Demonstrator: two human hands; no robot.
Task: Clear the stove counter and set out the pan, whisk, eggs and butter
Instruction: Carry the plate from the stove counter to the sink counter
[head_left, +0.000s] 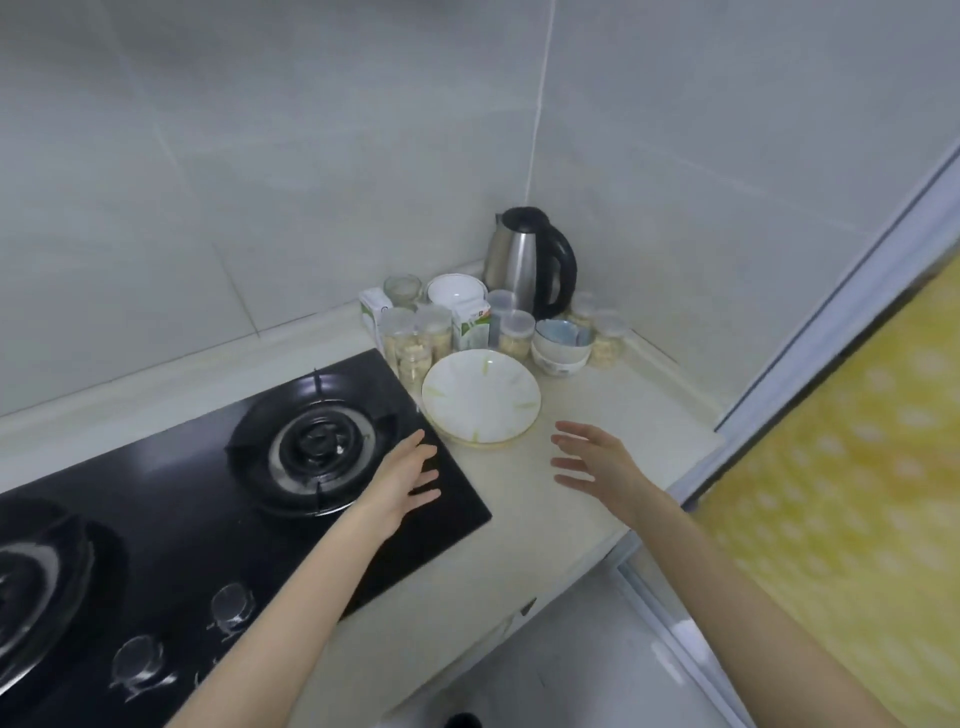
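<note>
Nearest, the left hand (408, 480) hovers open and empty over the black stove (208, 519) corner, and the right hand (592, 460) spreads empty above the counter (597, 405). Just beyond them sits a white plate (480, 397). Farther back crowd jars (413, 348), stacked bowls (561, 345), cartons (470, 325) with unreadable print, then a steel kettle (530, 260) in the corner.

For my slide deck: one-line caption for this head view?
Both open hands, left hand and right hand, reach toward white plate beside stove.
</note>
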